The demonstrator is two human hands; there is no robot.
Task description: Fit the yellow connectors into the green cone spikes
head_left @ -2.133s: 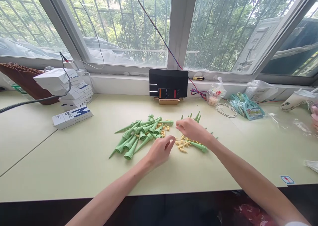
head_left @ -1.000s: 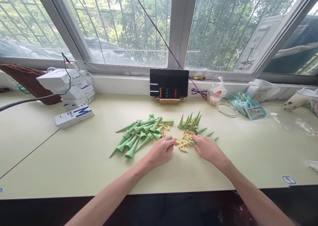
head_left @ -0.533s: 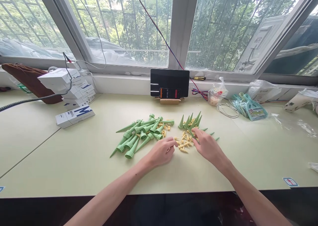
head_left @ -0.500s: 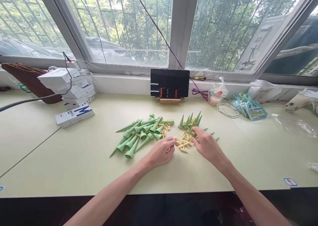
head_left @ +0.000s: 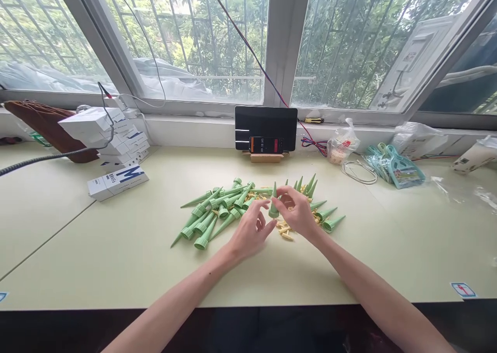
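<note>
- Green spike [head_left: 274,203] is up off the tabletop [head_left: 155,280], between the two hands, roughly upright with its narrow tip at the top.
- The right hand [head_left: 302,217] has its thumb and fingers closed on the spike's side; a loose pinch on that smooth-looking taper could let it slip or twist.
- The left hand [head_left: 247,233] is beside it, thumb and forefinger parted; whether a fingertip touches the spike, or the curled fingers hide a small piece, cannot be told.
- Yellow pegs [head_left: 286,236] lie loose just below, so a low sweep of either wrist could scatter them.
- Upright spikes [head_left: 311,181] rise beyond the right hand, and a careless knuckle might topple one.
- The heaped spikes [head_left: 202,239] near the left hand overlap, so one nudge could make several roll.
</note>
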